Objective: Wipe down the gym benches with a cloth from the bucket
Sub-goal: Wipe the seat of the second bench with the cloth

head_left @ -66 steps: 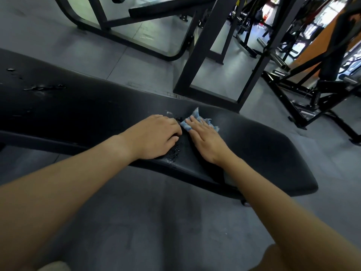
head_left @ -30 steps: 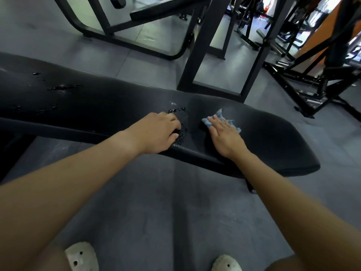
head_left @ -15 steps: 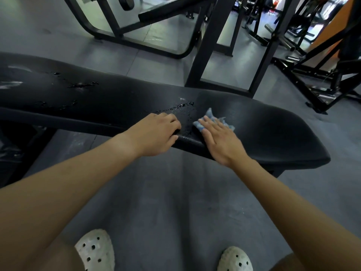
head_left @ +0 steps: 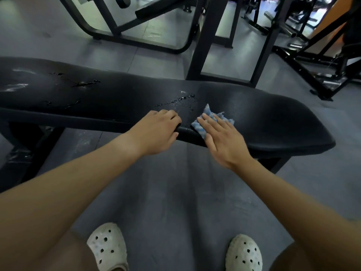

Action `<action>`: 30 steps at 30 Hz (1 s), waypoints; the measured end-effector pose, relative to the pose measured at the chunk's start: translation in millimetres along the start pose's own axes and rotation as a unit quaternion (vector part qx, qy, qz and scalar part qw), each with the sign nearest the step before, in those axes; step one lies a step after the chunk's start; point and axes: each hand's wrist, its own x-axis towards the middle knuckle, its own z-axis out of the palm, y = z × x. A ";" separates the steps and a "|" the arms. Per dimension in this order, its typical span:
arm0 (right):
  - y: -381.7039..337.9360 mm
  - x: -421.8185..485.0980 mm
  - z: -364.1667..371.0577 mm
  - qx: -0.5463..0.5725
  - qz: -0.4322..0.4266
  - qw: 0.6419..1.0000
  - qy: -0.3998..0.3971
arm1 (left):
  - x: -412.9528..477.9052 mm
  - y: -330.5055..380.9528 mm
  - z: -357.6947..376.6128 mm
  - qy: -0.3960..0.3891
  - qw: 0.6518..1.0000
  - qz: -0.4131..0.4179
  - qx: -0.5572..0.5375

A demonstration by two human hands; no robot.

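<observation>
The black padded bench (head_left: pixel 82 102) runs across the middle of the frame, from the left edge to its rounded end at the right. On its left part lie pale smears and small puddles of water (head_left: pixel 86 83). A second line of water drops (head_left: pixel 176 99) sits on the pad near the centre, just above the hands.

The left hand (head_left: pixel 156 132) is at the near edge of the bench, left of centre. Its fingers are curled on top of the pad and its thumb lies against the front edge, so it grips that edge.

Just to the right, the blue and white cloth (head_left: pixel 208 118) lies crumpled on the pad at the near edge, one corner hanging over the side. The right hand (head_left: pixel 222 139) presses on it with straight fingers held close together, fingertips on the cloth and palm past the edge of the bench. The two hands are near each other but do not touch.

At the bottom of the frame two white clogs, one left (head_left: pixel 107 247) and one right (head_left: pixel 244 253), stand on the grey floor (head_left: pixel 175 192). In the upper part of the frame stand black machine frames (head_left: pixel 203 36).
</observation>
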 end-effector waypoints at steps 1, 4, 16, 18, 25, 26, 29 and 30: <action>7.3 -7.6 1.9 -0.016 0.012 1.000 0.021 | -1.8 0.9 0.5 -0.001 1.000 0.000 0.003; 22.2 -29.0 8.2 -0.041 0.076 0.993 0.083 | -4.2 3.5 1.6 -0.014 1.000 -0.002 0.009; -33.2 3.1 29.6 -0.054 -0.057 0.995 0.067 | -1.0 23.5 10.0 -0.012 0.999 -0.027 0.034; -19.7 1.2 27.1 -0.084 -0.100 0.990 0.058 | -2.9 22.7 11.7 -0.010 0.999 -0.027 0.035; 24.1 -41.3 27.6 -0.154 -0.048 0.981 0.107 | -7.2 20.5 12.3 -0.018 0.999 -0.032 0.033; 21.7 -41.1 28.1 -0.151 -0.034 0.982 0.109 | -7.1 19.8 12.1 -0.018 0.999 -0.034 0.028; 7.6 -29.5 26.4 -0.130 -0.004 0.987 0.091 | -7.1 15.5 11.9 -0.011 0.999 -0.035 0.013; 2.1 -22.1 24.7 -0.117 -0.004 0.990 0.074 | -7.2 13.9 11.1 -0.010 0.999 -0.035 0.009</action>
